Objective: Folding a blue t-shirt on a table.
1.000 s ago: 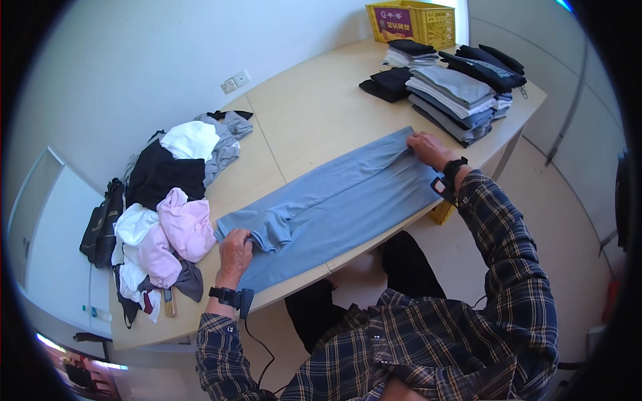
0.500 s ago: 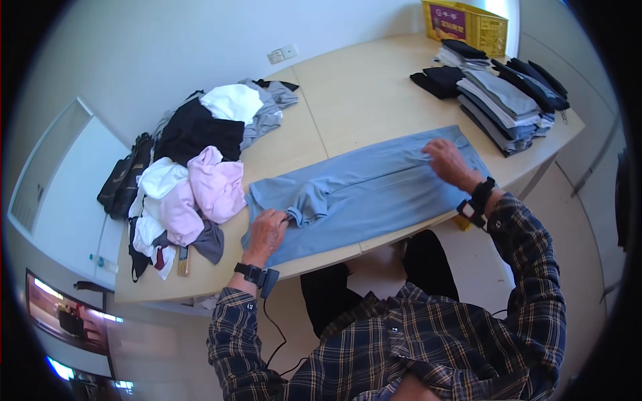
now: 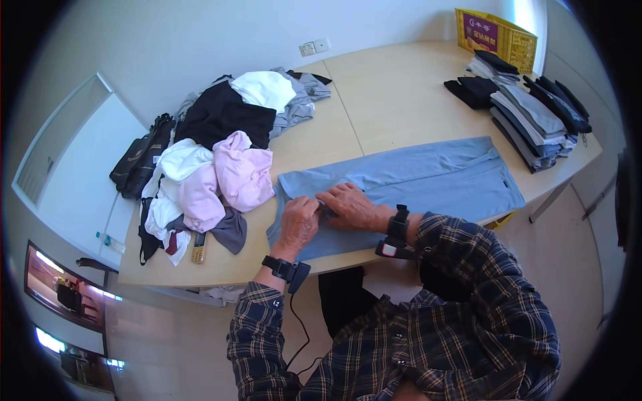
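A pair of light blue trousers [image 3: 428, 170] lies stretched out across the front of the table, its long part running to the right. Over its left part my two hands meet, fingertips close together. My left hand [image 3: 299, 224] is closed, pinching the cloth between thumb and fingers. Beside it my right hand [image 3: 349, 207] bends its fingers over the same bit of fabric, closed on it. The exact fold between the fingertips is hidden. Dark straps with small devices circle both wrists.
Loose clothes in pink [image 3: 242, 170], white and black [image 3: 227, 117] heap up at the left, beside a black bag [image 3: 144, 157]. Folded garments [image 3: 531, 117] are stacked at the far right, near a yellow box [image 3: 518, 47]. A small phone-like object [image 3: 198, 248] lies at the front left.
My right hand has come from the trousers' right end to the left part, next to my left hand. The bunched cloth there now lies flatter. The whole view has shifted slightly.
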Demonstrator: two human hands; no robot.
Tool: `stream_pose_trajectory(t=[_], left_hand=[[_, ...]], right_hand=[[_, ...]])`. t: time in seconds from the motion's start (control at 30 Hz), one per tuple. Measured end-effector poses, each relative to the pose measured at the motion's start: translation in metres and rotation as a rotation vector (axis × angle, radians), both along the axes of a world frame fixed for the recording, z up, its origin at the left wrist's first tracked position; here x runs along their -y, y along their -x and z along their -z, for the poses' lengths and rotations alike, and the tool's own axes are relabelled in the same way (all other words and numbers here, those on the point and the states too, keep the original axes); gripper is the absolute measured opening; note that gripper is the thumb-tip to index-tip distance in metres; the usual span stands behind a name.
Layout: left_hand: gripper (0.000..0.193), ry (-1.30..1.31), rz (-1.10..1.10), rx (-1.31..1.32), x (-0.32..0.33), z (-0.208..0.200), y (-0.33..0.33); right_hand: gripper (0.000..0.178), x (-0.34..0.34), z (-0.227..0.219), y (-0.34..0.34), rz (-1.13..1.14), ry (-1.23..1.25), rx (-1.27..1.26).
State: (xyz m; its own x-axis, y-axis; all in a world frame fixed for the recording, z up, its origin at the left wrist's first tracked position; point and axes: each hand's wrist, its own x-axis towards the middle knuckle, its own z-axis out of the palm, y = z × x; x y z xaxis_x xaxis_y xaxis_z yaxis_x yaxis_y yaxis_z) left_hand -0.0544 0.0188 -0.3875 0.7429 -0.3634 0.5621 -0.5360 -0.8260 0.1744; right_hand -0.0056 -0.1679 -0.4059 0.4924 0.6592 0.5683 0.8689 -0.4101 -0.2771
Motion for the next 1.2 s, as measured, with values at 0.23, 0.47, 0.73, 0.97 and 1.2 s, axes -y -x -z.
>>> stream_pose_trajectory(t=[0.23,0.47,0.73,0.97,1.2], left_hand=[[0.027,0.14,0.018,-0.062,-0.037,-0.001,-0.003],[0.027,0.032,-0.058,0.079,-0.071,0.02,-0.035],[0.008,-0.041,-0.103,-0.074,-0.077,0.027,-0.039],[0.019,-0.107,-0.11,0.039,-0.068,0.023,-0.039],[0.036,-0.085,0.013,-0.148,-0.061,0.018,-0.03]], right_hand=[[0.013,-0.013,0.005,-0.011,0.046,0.011,-0.064],[0.023,-0.012,-0.017,-0.007,0.024,-0.049,-0.201],[0.043,-0.005,0.003,0.012,-0.109,0.06,0.028],[0.032,-0.012,0.021,0.0,-0.02,0.024,-0.073],[0.015,-0.008,-0.018,0.001,-0.007,-0.179,-0.387]])
